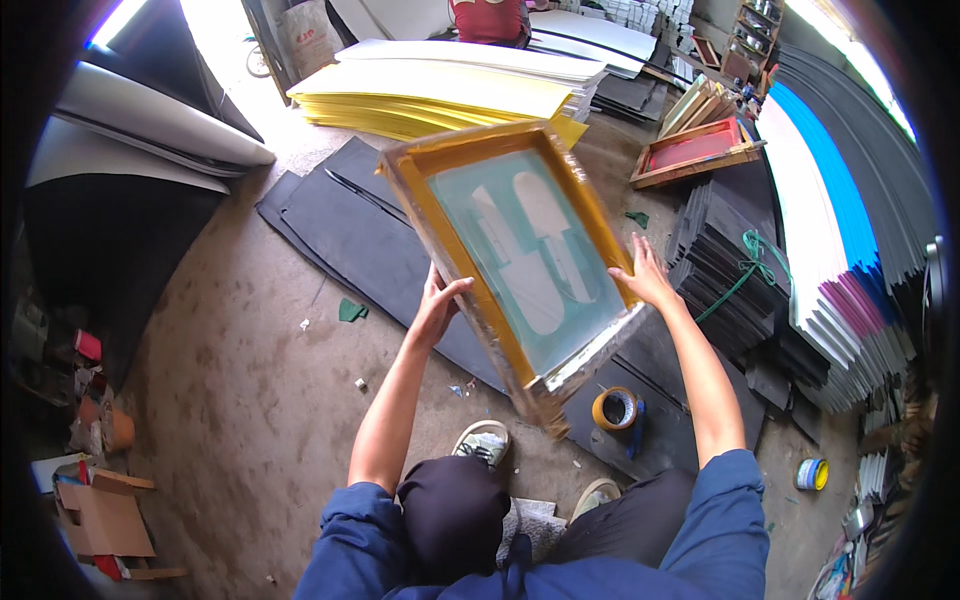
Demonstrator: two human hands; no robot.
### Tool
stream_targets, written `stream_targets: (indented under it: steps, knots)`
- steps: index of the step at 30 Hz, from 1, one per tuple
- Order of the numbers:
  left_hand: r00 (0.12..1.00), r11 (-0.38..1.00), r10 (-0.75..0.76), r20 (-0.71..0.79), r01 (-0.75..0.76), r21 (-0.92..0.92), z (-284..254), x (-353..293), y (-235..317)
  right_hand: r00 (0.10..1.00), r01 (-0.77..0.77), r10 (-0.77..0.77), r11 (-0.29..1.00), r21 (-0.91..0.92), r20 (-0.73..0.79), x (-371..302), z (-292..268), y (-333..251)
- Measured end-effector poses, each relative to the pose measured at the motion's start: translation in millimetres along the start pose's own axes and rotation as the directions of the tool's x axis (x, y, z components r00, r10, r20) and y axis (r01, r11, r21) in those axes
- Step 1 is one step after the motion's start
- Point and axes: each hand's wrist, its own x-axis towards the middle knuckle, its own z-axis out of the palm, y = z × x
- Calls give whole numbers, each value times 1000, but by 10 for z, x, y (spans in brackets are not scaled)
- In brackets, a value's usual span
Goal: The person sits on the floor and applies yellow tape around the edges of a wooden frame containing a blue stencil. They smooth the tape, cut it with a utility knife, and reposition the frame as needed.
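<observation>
Between my hands, a wooden screen-printing frame (pixel 520 262) is held tilted above the floor. Brown tape lines its inner edges, and its green mesh carries pale trowel- or spatula-like shapes. My left hand (pixel 438 306) grips the left side, thumb on the face, its other fingers partly hidden behind. On the opposite side, my right hand (pixel 648 276) clasps the edge with fingers spread along the outside. Below the frame lie large black sheets (pixel 365 262), a dark thin strip resting on them. A roll of brown tape (pixel 601 411) sits on the sheets near my right knee.
Yellow and white sheets (pixel 430 98) are stacked ahead, with a person in red (pixel 490 20) beyond. Rightward are a red-meshed frame (pixel 697 152), black sheets tied with green string (pixel 712 262), and a yellow-ended can (pixel 811 474). A cardboard box (pixel 112 518) stands lower left.
</observation>
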Motion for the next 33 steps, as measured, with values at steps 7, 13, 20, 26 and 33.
stream_targets:
  steps: [7,13,20,26,33]
  knots:
    - [1000,1000,2,22,-2,-11,-327,528,4,914,41,41,981,191,-404,168,683,642]
    - [982,604,17,-188,140,785,-682,906,-1099,869,-234,323,936,263,-374,-20,1650,610]
    - [985,432,141,-104,34,901,-1075,892,-1963,879,-286,325,945,160,-349,-40,2114,652]
    - [975,464,194,-111,9,886,-967,989,-2055,871,-300,326,946,126,-368,166,2176,697]
    - [980,342,178,-90,25,940,-923,918,-1961,882,-307,338,941,145,-328,136,2269,589]
